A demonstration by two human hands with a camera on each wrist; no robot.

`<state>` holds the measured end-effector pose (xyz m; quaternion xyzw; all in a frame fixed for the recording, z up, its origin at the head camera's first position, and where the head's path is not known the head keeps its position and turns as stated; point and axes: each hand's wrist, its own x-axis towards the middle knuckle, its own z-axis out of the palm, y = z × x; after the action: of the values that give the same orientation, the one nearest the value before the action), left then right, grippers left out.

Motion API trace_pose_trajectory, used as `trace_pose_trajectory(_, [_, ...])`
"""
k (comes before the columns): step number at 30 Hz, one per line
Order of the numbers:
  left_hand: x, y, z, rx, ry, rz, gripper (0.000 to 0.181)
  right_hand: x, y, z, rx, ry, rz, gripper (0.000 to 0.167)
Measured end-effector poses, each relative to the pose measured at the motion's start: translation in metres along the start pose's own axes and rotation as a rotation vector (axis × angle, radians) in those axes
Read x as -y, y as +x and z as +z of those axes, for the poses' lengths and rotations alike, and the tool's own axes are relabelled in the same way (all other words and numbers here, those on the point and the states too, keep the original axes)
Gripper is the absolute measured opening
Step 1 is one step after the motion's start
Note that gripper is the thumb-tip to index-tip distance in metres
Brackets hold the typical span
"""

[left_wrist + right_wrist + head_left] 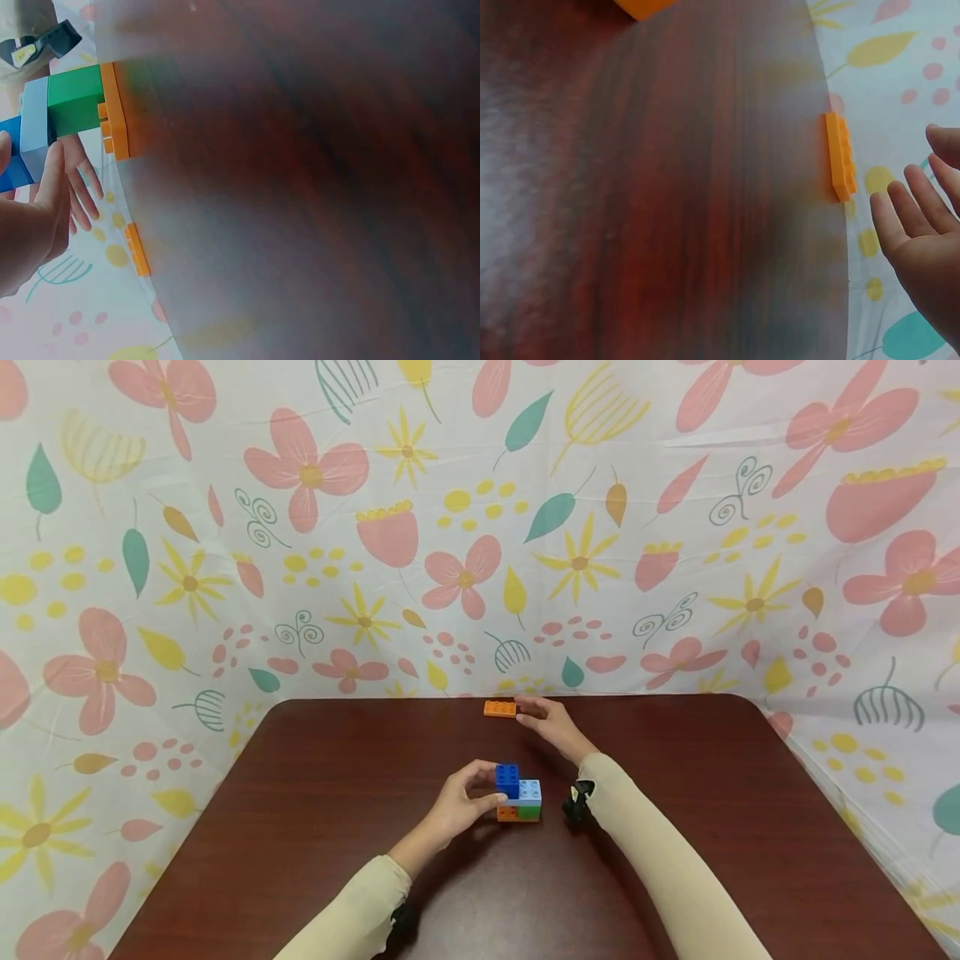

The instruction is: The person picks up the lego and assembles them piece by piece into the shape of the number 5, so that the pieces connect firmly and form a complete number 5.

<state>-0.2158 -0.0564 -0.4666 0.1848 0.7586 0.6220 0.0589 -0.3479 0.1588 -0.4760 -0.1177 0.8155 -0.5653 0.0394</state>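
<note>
A small stack of bricks stands on the table: a dark blue brick (507,780) on top, a light blue one (530,790) under it, then a green brick (76,100) on an orange base plate (116,112). The left hand (463,802) holds the stack from its left side, thumb and fingers around the blue bricks. Near the table's back edge lies a flat orange brick (499,709). The right hand (553,727) is just right of it, fingers extended and apart, holding nothing; the right wrist view shows a gap between fingers and orange brick (840,157).
The dark brown table (337,827) has its back edge close to a hanging cloth (465,527) printed with flowers and leaves. A dark wrist device (577,802) sits at the right sleeve.
</note>
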Motion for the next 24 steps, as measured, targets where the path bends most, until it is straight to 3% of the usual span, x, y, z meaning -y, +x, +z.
trace_pose_trajectory(3, [0.008, 0.002, 0.0, 0.0, -0.005, -0.011, 0.035, -0.002, 0.007, 0.0, -0.001, 0.005, 0.001, 0.048])
trace_pose_trajectory(10, [-0.025, -0.007, 0.0, 0.007, 0.016, 0.005, 0.033, -0.006, 0.014, 0.001, -0.007, 0.05, 0.034, 0.049])
trace_pose_trajectory(12, [-0.026, -0.007, 0.0, 0.009, 0.02, 0.005, 0.033, -0.008, 0.015, 0.001, -0.008, 0.056, 0.054, 0.049])
trace_pose_trajectory(20, [0.007, 0.004, 0.0, 0.005, 0.008, -0.005, 0.035, -0.017, 0.022, 0.004, -0.027, 0.066, 0.11, 0.051])
trace_pose_trajectory(24, [0.012, 0.006, -0.001, 0.009, -0.005, -0.006, 0.035, -0.019, 0.025, 0.005, -0.024, 0.053, 0.113, 0.052])
